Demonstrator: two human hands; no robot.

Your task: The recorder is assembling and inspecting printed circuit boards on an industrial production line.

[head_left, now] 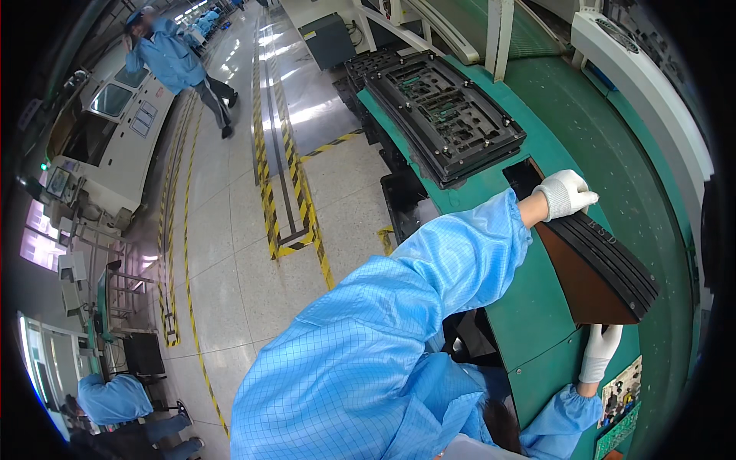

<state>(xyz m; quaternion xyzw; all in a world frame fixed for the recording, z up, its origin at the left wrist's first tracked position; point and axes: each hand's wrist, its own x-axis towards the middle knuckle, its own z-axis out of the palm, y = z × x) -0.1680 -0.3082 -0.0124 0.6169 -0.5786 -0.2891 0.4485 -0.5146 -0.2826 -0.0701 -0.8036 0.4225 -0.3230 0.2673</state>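
A stack of thin black trays (613,261) lies tilted over a brown-lined opening (584,291) in the green table (537,307). My left hand (563,193), in a white glove, grips the stack's far end, with my blue sleeve reaching across the picture. In a white glove too, my right hand (599,351) is pressed against the stack's near end from below, fingers pointing up. Both hands hold the same stack.
A pile of black moulded fixture frames (445,115) rests on the table beyond my left hand. Green circuit boards (625,402) lie by my right wrist. A white machine housing (652,92) curves along the right. Left is a floor aisle with yellow-black tape; two people in blue stand there.
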